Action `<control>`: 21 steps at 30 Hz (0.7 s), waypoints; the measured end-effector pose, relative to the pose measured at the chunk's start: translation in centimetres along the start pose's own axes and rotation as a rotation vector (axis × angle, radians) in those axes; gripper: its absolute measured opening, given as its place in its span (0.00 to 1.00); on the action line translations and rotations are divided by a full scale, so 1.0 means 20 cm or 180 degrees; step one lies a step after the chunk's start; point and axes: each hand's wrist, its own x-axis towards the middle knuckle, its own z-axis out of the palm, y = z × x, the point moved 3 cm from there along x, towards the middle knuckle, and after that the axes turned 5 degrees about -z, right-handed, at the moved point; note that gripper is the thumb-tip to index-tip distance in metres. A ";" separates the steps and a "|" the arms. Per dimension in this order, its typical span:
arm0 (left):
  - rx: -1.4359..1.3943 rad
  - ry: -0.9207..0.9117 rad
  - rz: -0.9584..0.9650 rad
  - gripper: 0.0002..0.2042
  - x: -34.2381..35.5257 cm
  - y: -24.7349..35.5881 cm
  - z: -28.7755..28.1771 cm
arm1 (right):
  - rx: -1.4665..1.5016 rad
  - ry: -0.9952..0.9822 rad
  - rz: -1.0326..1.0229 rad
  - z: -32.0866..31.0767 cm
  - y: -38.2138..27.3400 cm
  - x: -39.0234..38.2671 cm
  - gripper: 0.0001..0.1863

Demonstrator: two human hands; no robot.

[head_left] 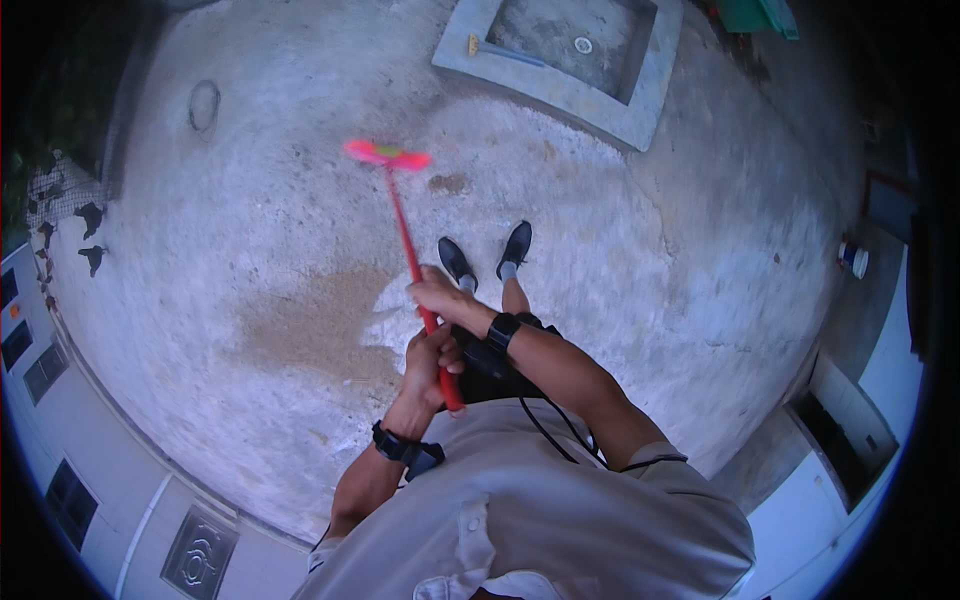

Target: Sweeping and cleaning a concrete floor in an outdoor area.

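A red pole (403,225) with a pink and yellow-green head (388,156), blurred by motion, reaches forward over the pale concrete ground (250,200). My right hand (440,295) is closed round the pole higher up, in front of my shoes (455,258). Closer to my body, my left hand (432,362) grips the same pole near its lower end. A brownish patch (300,310) marks the concrete to the left of the pole.
Ahead is a raised concrete basin (648,100) with a drain and a long-handled tool (505,52) in it. A coiled loop (203,105) lies at the upper left. Walls and doors (198,550) edge both sides; a small white container (853,258) stands at the right.
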 end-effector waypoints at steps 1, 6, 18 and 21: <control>-0.0007 0.0311 0.0283 0.03 -0.05 0.02 0.01 | 0.0372 -0.0244 -0.0022 0.07 -0.06 -0.03 0.09; -0.0120 0.0002 0.0203 0.01 -0.20 0.02 -0.02 | 0.0727 0.0021 -0.0067 0.14 -0.19 -0.25 0.13; -0.0371 -0.0306 -0.0412 0.05 -0.09 -0.08 -0.52 | -0.0070 0.0308 0.0539 0.29 0.38 -0.17 0.17; -0.0552 -0.0034 -0.0004 0.04 -0.13 -0.05 -0.57 | -0.0124 -0.0587 0.0272 0.56 0.26 -0.13 0.07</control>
